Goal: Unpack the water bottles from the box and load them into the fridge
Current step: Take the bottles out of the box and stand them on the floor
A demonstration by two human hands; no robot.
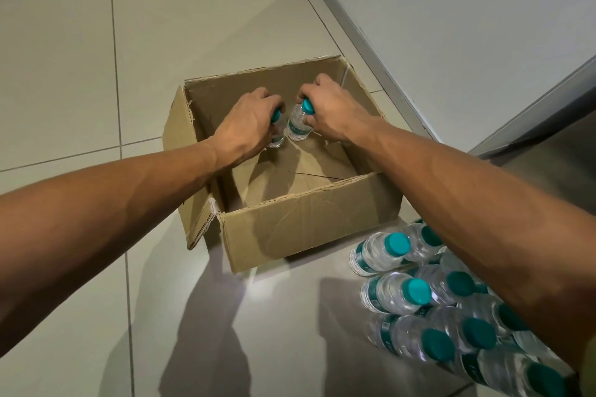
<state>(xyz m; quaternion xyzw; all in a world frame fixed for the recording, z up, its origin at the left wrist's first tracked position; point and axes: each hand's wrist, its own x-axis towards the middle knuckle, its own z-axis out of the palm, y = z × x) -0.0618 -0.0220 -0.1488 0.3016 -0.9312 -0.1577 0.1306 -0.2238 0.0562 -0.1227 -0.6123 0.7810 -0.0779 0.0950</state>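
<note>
An open brown cardboard box [309,222] stands on the tiled floor. Two small clear water bottles with teal caps stand upright inside it near the far wall. My left hand [248,121] grips the left bottle [276,135] around its neck and cap, mostly covering it. My right hand [329,109] grips the right bottle [298,126] at its cap. The rest of the box floor is bare. Several more bottles [400,292] of the same kind stand grouped on the floor right of the box, partly behind my right forearm.
A white wall with a grey skirting [364,39] runs diagonally at the upper right. A grey metallic door or panel [548,126] juts in at the right edge. Pale floor tiles [96,74] spread to the left and front of the box.
</note>
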